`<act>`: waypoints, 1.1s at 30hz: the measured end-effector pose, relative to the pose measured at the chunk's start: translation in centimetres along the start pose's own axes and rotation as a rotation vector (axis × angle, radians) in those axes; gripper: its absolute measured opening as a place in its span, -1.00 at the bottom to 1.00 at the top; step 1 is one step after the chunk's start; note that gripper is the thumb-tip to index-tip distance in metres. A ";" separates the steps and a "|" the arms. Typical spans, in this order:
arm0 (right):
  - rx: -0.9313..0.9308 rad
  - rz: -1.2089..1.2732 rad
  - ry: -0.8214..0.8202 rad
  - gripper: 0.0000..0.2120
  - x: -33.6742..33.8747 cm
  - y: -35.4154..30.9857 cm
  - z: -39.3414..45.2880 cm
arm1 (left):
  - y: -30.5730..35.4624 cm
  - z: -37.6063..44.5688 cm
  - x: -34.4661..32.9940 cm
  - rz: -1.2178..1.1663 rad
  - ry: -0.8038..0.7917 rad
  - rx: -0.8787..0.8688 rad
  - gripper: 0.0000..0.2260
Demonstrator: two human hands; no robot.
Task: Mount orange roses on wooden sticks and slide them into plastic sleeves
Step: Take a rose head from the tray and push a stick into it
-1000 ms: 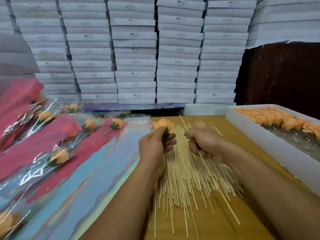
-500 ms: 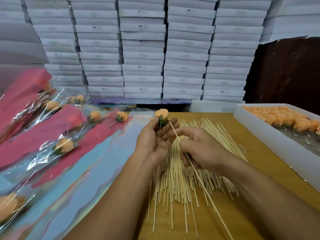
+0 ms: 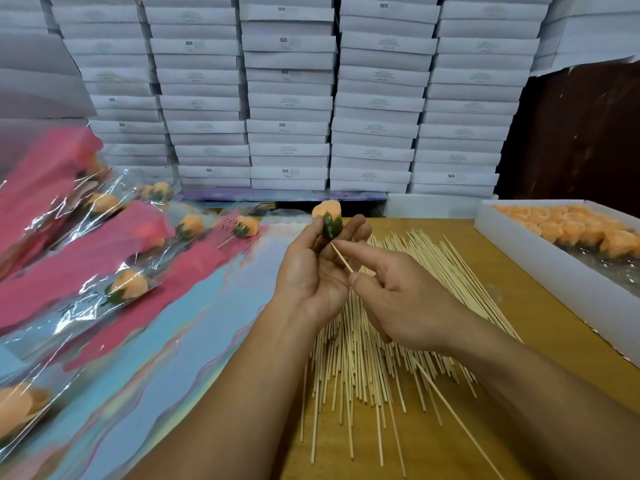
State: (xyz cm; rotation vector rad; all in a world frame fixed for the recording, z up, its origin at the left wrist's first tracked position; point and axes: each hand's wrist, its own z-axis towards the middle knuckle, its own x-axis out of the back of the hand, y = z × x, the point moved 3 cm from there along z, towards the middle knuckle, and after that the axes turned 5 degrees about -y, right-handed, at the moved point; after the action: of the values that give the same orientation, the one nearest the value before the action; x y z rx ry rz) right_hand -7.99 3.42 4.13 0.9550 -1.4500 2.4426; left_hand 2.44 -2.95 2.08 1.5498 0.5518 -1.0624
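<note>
Orange foam-like rose head with green calyx [image 3: 328, 218]: at 12 o'clock, pinched in left hand [image 3: 313, 268] fingertips, base facing down-right.
Stick: thin pale wooden skewer [image 3: 341, 259], tip touching rose base, tail running to 5 o'clock.
Right hand [image 3: 403, 299]: pinching skewer near tip, close against left.
Handling: rose likely light, soft, crushable; best held at calyx. Skewer stiff but snappable; grip near tip.
Spare pile of wooden sticks [image 3: 398, 341]: centre, on wooden table [image 3: 512, 306].
Sleeved roses in clear plastic wraps [image 3: 128, 285]: 9 o'clock.
White tray of loose roses [image 3: 540, 268]: 3 o'clock.
</note>
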 end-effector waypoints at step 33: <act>0.020 -0.004 0.033 -0.42 0.2 0.8 0.4 | -0.2 0.2 0.3 0.040 0.023 -0.054 -0.78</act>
State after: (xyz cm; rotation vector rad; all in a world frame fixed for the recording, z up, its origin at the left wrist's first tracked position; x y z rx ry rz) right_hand -8.24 2.63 3.80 0.9167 -1.4141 2.4629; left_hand 2.38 -3.17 1.69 1.5212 0.5582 -0.9927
